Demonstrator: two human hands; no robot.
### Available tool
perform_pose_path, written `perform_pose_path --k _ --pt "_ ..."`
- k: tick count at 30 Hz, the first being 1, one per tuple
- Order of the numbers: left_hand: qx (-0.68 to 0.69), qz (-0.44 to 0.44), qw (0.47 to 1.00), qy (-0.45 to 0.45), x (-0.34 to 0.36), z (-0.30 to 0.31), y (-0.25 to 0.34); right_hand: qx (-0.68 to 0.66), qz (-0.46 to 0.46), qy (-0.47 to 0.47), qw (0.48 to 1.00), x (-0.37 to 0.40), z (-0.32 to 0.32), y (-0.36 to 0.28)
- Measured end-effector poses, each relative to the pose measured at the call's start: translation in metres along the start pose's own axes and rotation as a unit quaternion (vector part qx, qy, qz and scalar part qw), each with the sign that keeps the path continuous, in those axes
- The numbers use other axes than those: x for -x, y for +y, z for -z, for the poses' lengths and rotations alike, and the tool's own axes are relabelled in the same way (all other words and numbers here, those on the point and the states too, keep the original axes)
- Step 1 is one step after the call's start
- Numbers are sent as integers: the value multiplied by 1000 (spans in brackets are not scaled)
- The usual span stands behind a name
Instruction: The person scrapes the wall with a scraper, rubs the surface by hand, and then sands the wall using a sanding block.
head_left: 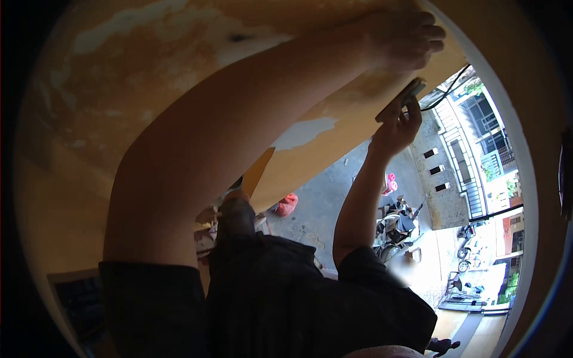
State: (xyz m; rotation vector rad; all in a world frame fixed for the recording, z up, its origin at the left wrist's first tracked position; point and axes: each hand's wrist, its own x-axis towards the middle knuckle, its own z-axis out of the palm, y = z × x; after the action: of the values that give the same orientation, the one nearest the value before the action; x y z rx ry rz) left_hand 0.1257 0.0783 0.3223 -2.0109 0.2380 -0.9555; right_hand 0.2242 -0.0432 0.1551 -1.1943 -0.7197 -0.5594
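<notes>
My left arm reaches across the top of the view, and my left hand (409, 42) is close over the patchy orange wall (179, 59). Its fingers are curled in; what they may hold is hidden. Below it, my right hand (397, 131) is raised, thumb and fingers closed round a slim flat dark object (401, 100) with a paler end, tilted up towards the left hand. A thin black cable (444, 95) curves past the right fingertips. Pale areas of lost paint mark the wall around both arms.
Far below lies a grey floor (316, 206) with a red plastic bag (286, 204) and a pile of mixed items (397, 227). Pink objects (390, 184) lie near my right forearm. A pale opening edge (507, 101) borders a bright street with a fence (462, 164), motorcycles (464, 253) and a distant person (443, 345).
</notes>
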Motion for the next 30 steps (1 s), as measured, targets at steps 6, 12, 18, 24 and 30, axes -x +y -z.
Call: perform_pose_path --k 6,12,18,24,30 --pt "-5 -21 1000 -13 2 2 -2 36 -87 -60 994 85 43 21" --pt "211 70 954 203 27 -20 50 19 -175 -144 974 157 73 16" --pt "570 267 771 94 166 17 168 -41 -356 -232 904 203 78 4" --pt "524 683 504 71 322 65 276 -68 -411 -288 862 218 64 -2" --pt "296 761 564 -125 472 165 354 -145 -540 -309 769 229 39 -16"
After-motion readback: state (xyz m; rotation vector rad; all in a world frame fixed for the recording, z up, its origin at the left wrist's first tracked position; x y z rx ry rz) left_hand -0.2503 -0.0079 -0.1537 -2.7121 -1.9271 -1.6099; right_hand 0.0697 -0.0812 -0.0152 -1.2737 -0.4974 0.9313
